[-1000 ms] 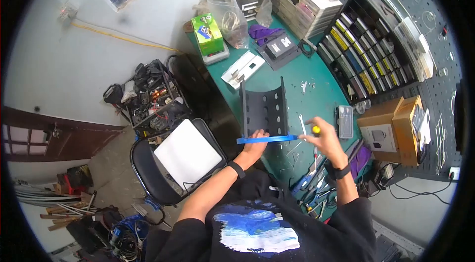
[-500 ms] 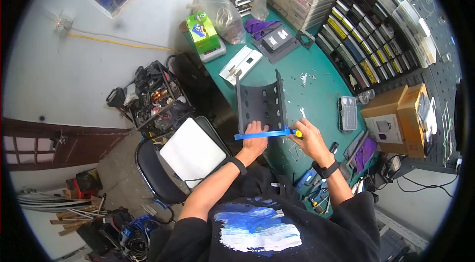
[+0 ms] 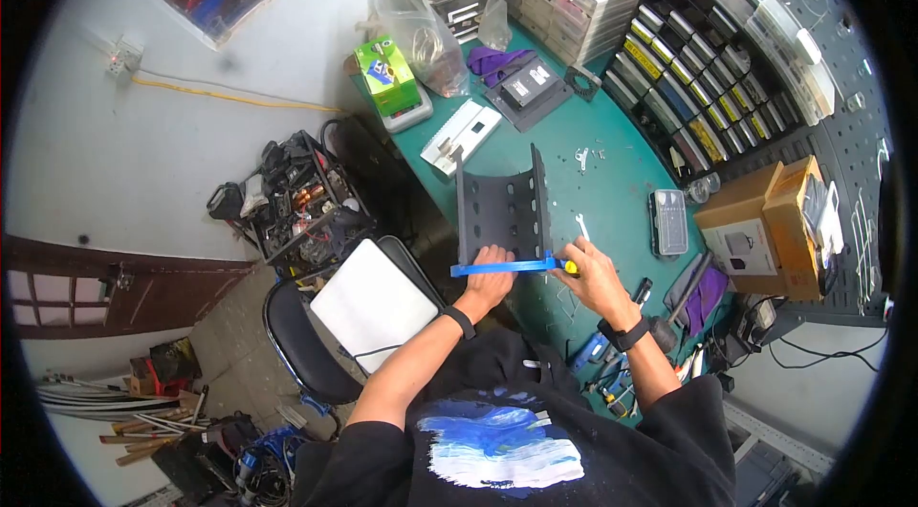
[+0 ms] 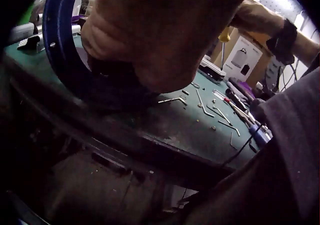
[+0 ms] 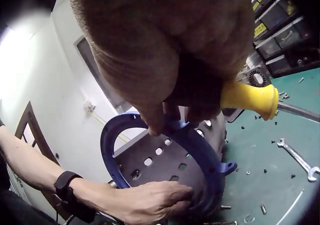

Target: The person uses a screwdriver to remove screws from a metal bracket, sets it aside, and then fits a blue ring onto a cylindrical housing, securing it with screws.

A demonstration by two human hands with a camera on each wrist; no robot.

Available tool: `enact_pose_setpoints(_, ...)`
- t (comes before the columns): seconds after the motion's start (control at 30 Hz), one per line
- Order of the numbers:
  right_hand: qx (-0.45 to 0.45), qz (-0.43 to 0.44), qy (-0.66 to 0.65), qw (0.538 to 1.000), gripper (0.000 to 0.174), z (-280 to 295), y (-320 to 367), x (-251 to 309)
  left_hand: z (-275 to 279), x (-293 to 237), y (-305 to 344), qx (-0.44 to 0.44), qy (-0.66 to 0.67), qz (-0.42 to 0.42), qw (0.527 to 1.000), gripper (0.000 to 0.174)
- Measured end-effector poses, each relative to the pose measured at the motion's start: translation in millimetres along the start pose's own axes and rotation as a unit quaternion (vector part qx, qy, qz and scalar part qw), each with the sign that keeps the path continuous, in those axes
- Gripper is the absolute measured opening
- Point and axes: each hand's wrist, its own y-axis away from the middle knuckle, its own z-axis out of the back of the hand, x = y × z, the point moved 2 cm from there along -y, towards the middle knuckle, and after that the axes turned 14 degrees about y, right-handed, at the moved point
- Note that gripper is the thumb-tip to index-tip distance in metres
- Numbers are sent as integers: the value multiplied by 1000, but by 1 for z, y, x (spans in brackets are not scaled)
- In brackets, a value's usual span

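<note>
A dark grey curved shell point(image 3: 499, 202) with rows of holes stands at the table's near edge. A blue ring point(image 5: 116, 128) with small tabs sits against its near end. My left hand point(image 3: 490, 279) reaches through the ring, its fingertips at the shell's inner side; I cannot tell whether they pinch anything. With my right hand point(image 3: 595, 280) I hold a screwdriver point(image 5: 252, 99) by its yellow handle, the metal shaft pointing away from the ring. That hand's fingertips touch the ring's upper rim in the right wrist view.
On the green table point(image 3: 612, 201) lie a small wrench point(image 5: 298, 160), loose screws and several hex keys point(image 4: 203, 104). To the right are a clear-lidded case point(image 3: 668, 222), hand tools and a cardboard box point(image 3: 765, 230). A chair point(image 3: 296, 344) stands at the left.
My right hand has come in from the right to the ring's right end, bringing the screwdriver. The left hand stays within the ring. The head view has shifted slightly.
</note>
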Motion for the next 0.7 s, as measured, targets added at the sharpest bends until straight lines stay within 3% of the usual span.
enact_pose_setpoints(0.13,3,0,2,1000,25,-1,0,-1,-5,4,0,-16,-18,-12,1000,17)
enact_pose_setpoints(0.3,11,-5,2,1000,26,0,0,1,19,-11,-9,-12,-2,40,999,18)
enact_pose_setpoints(0.7,8,-7,-8,1000,27,0,2,-1,7,-3,-2,16,-45,10,999,21)
